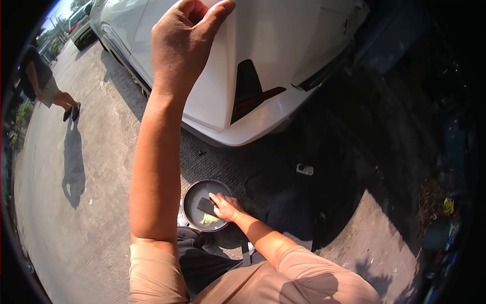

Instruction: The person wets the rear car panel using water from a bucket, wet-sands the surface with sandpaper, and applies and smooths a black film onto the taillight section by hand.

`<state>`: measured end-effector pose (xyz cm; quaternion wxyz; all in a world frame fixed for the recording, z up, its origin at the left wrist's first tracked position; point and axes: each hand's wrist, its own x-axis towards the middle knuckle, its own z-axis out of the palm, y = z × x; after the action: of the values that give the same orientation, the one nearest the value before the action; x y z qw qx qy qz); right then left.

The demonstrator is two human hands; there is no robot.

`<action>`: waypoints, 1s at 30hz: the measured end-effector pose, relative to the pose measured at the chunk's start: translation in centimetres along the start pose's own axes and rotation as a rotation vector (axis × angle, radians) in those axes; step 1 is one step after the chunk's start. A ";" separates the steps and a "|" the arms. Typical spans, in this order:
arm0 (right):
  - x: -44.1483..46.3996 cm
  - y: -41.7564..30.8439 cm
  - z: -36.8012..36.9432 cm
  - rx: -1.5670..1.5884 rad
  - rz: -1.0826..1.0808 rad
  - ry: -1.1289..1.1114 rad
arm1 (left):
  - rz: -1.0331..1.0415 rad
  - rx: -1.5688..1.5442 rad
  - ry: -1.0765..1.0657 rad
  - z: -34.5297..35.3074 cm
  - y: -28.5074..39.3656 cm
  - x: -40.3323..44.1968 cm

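Note:
My left hand (185, 35) is raised in front of the white car (212, 91), fingers curled and thumb pressed toward them. The top of the frame cuts off its fingertips, so anything pinched there is hidden. Low down, my right hand (226, 206) reaches into a round, shallow grey pan (188, 217) on the ground. Its fingers grip a dark, flat rectangular piece (205, 205), which could be a pad or a sheet. Beside that piece in the pan lies a pale yellowish, crumpled thing (208, 219), perhaps a cloth.
Above the pan is the car's lower corner, with a black and dark red lamp area (248, 93). A small white object with dark round spots (304, 169) lies on shaded ground. At left stands another person (43, 76); a second vehicle (81, 25) is behind. Clutter (435, 207) lines the right.

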<state>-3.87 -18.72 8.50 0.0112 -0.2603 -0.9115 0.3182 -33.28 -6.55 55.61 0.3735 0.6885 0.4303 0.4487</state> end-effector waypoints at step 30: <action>-0.4 0.2 0.0 0.093 -0.016 0.064 | 0.488 1.310 1.079 9.5 -4.9 4.2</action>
<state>-3.41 -18.74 8.42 0.0549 -0.2625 -0.8970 0.3515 -24.64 -2.17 49.36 -0.4564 0.5312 0.5596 0.4432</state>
